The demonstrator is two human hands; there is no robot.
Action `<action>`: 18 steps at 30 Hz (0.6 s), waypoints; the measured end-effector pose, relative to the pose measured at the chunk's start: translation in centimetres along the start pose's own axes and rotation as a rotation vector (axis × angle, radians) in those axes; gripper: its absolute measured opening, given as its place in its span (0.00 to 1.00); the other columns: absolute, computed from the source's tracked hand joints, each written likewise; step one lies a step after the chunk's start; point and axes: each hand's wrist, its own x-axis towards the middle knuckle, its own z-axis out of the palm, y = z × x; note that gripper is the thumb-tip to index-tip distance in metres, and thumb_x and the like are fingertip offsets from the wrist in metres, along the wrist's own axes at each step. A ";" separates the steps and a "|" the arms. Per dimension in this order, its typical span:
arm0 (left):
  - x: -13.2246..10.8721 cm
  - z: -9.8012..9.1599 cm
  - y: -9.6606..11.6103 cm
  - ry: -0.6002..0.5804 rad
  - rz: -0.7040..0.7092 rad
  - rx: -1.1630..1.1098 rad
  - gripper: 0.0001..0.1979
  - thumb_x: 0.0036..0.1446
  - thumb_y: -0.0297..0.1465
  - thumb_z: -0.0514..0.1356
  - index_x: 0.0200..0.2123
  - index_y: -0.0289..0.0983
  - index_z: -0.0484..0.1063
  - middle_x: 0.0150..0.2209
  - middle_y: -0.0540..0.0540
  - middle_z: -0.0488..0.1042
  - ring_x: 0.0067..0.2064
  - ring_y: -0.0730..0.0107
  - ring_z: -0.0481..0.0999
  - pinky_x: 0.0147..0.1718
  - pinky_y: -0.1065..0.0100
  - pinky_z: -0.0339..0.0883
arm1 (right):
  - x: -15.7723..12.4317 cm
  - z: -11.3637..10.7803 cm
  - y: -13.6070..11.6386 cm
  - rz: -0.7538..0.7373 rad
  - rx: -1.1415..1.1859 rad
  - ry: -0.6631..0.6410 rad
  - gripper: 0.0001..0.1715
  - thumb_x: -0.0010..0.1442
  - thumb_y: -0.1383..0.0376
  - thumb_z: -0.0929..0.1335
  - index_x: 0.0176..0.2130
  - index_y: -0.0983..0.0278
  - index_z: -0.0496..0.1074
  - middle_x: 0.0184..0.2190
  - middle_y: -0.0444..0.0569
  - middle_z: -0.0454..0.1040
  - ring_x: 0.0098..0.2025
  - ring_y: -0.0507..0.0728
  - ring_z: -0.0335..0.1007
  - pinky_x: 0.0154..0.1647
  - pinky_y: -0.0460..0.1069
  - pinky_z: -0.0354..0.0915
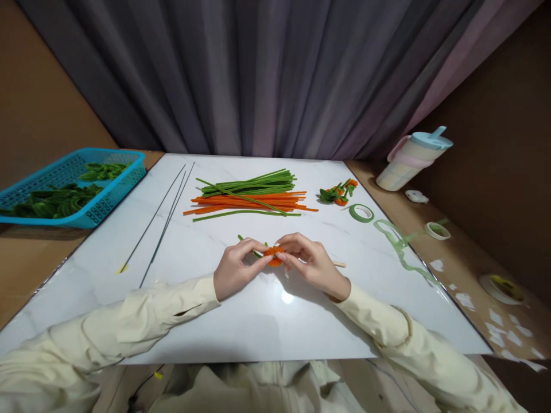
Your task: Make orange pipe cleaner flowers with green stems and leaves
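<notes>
Between my fingertips, just above the white tabletop (pixel 241 327), is a small orange pipe-cleaner flower (pixel 274 256) with a ruffled edge. My left hand (pixel 241 265) pinches its left side with thumb and forefinger. From the right, my right hand (pixel 312 264) grips it the same way, thumb at the flower's middle. A short green pipe cleaner (pixel 241 237) pokes out behind my left fingers. Under my right hand a thin pale stick (pixel 340 264) shows only its end. Beyond my hands lie bundles of green pipe cleaners (pixel 253 182) and orange pipe cleaners (pixel 249 201).
On the left are a blue basket (pixel 116 192) of green coiled pieces and several thin dark wires (pixel 166 223). Finished-looking orange and green flowers (pixel 340 192), a green tape roll (pixel 361 213) and loose green ribbon (pixel 402 252) lie right. A tumbler (pixel 411 160) stands beyond the table's edge.
</notes>
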 end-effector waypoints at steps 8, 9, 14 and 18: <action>-0.1 0.0 0.1 0.002 -0.007 0.003 0.04 0.53 0.28 0.60 0.34 0.35 0.72 0.32 0.44 0.76 0.35 0.68 0.74 0.35 0.68 0.68 | 0.0 0.0 -0.2 -0.048 -0.101 -0.002 0.10 0.59 0.63 0.65 0.38 0.66 0.72 0.29 0.49 0.76 0.22 0.49 0.68 0.27 0.46 0.67; -0.1 0.0 0.1 0.001 -0.005 0.004 0.04 0.53 0.28 0.60 0.34 0.35 0.72 0.32 0.44 0.76 0.35 0.68 0.74 0.36 0.68 0.68 | 0.0 0.0 -0.1 -0.056 -0.124 0.001 0.10 0.60 0.63 0.65 0.38 0.67 0.73 0.29 0.49 0.76 0.22 0.50 0.68 0.27 0.46 0.68; -0.1 0.0 0.1 -0.001 0.032 0.032 0.03 0.54 0.28 0.60 0.33 0.35 0.72 0.32 0.44 0.75 0.35 0.68 0.74 0.36 0.68 0.68 | -0.2 0.0 0.0 -0.144 -0.249 0.002 0.10 0.61 0.66 0.64 0.39 0.67 0.73 0.31 0.52 0.76 0.28 0.52 0.71 0.30 0.47 0.68; -0.2 -0.1 0.3 0.007 0.004 0.094 0.05 0.53 0.29 0.60 0.35 0.36 0.71 0.32 0.46 0.76 0.34 0.70 0.75 0.34 0.70 0.67 | -0.2 0.2 -0.1 -0.235 -0.347 0.004 0.10 0.61 0.68 0.63 0.40 0.66 0.72 0.33 0.52 0.76 0.33 0.53 0.72 0.32 0.47 0.68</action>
